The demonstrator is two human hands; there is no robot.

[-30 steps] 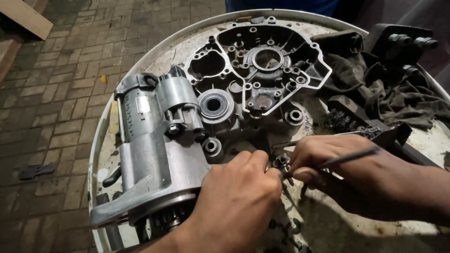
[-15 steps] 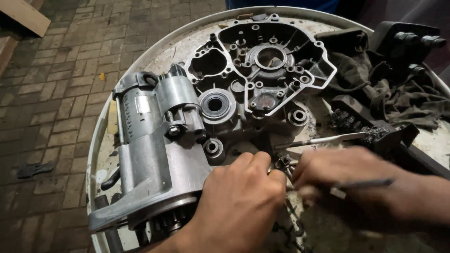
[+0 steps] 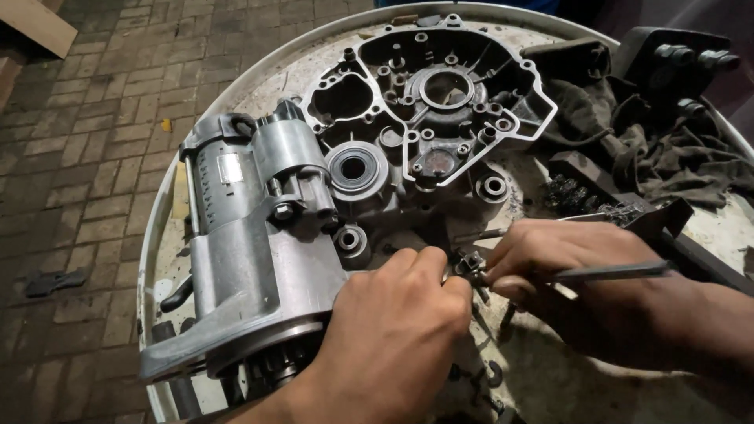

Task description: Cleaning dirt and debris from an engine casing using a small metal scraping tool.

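Observation:
My left hand (image 3: 389, 330) pinches a small metal part (image 3: 470, 263) between thumb and fingertips, just right of a grey starter motor (image 3: 251, 235). My right hand (image 3: 573, 267) grips a thin metal tool (image 3: 613, 272) whose tip meets that small part. Both hands hover over a round white work surface (image 3: 259, 74). A large engine crankcase half (image 3: 432, 102) with many bolt holes and a bearing seat lies beyond the hands.
A dark oily rag (image 3: 667, 157) and black parts (image 3: 683, 55) lie at the right. A small wire brush (image 3: 573, 192) sits near my right hand. Brick paving (image 3: 78, 157) surrounds the work surface, with a small dark scrap (image 3: 51, 281) on it.
My right hand has shifted slightly and turned the thin tool from a raised slant to nearly level at the small part. The view has drifted a little; my left hand stays put.

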